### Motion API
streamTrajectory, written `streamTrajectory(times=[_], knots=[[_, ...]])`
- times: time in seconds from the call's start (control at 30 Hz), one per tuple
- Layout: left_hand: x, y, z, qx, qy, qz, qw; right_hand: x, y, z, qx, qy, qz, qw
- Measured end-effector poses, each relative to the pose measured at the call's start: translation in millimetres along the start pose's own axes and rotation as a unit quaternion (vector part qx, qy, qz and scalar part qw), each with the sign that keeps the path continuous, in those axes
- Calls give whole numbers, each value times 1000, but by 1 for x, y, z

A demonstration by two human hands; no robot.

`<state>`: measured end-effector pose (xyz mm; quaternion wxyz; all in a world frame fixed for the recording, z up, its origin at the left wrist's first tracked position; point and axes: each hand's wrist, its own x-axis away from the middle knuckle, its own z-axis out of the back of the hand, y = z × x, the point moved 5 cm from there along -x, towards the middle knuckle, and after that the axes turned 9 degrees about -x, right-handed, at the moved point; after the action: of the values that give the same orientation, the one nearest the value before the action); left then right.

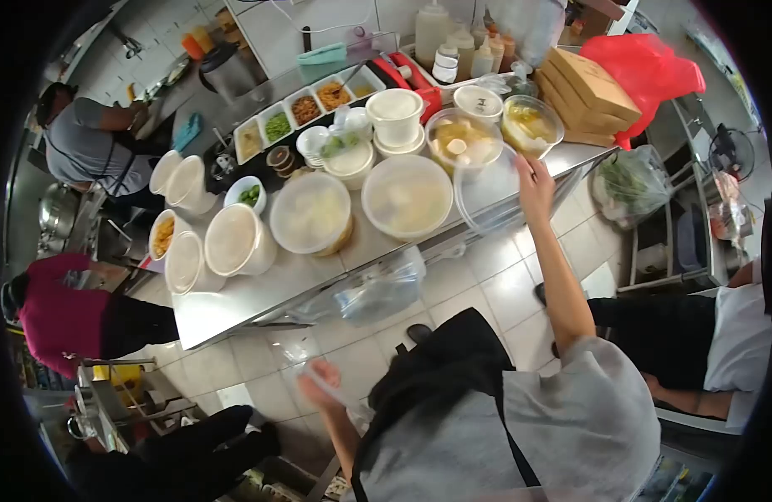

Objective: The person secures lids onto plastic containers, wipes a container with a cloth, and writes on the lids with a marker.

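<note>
My right hand (pixel 534 188) reaches over the steel counter, its fingers closed on the rim of a clear round plastic lid (pixel 486 201). The lid hangs tilted at the counter's front edge. Just behind it stand a round tub of broth with pale pieces (pixel 463 140) and another tub with yellowish contents (pixel 530 125). Two large lidded tubs, one (pixel 407 197) in the middle and one (pixel 310 213) further left, stand beside them. Low in front of my body, my left hand (pixel 320 385) is blurred, with a thin translucent plastic piece in it whose kind I cannot make out.
White lidded containers (pixel 239 238) stand at the counter's left end. Behind are topping trays (pixel 305 109), squeeze bottles (pixel 484 58), brown boxes (pixel 591 88) and a red bag (pixel 645 79). A plastic bag (pixel 382 284) hangs in front. Several people stand around, one close right (pixel 741 343).
</note>
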<state>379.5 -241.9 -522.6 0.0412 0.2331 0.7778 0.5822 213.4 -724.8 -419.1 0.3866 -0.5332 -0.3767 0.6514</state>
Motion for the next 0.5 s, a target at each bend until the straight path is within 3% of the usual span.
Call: streamTrajectory(times=[0.03,0.07,0.17,0.23,0.3,0.37,0.4,0.43,0.5], knots=[[-13,-1,-42,15,-53,39,998,-30,13,-18,49,0,46,998],[-22,-2,-78,-63,-127,23,990,-54,23,-34,96,1,91,991],[-32,13,-165,-209,-348,31,913,-84,17,-67,208,-7,108,972],[-42,-7,-174,-183,-378,54,906,-90,8,-77,317,19,206,926],[-49,-25,-187,-150,-403,72,900,-90,3,-82,340,17,210,916],[-51,-35,-194,-112,-419,103,895,-77,-5,-101,292,-133,309,895],[-52,-40,-198,-111,-418,107,895,-74,1,-109,296,-195,278,893],[-52,-47,-205,-91,-431,162,883,-69,2,-113,298,-198,276,892],[-52,-52,-227,-72,-446,215,866,-59,6,-129,365,-304,280,834]])
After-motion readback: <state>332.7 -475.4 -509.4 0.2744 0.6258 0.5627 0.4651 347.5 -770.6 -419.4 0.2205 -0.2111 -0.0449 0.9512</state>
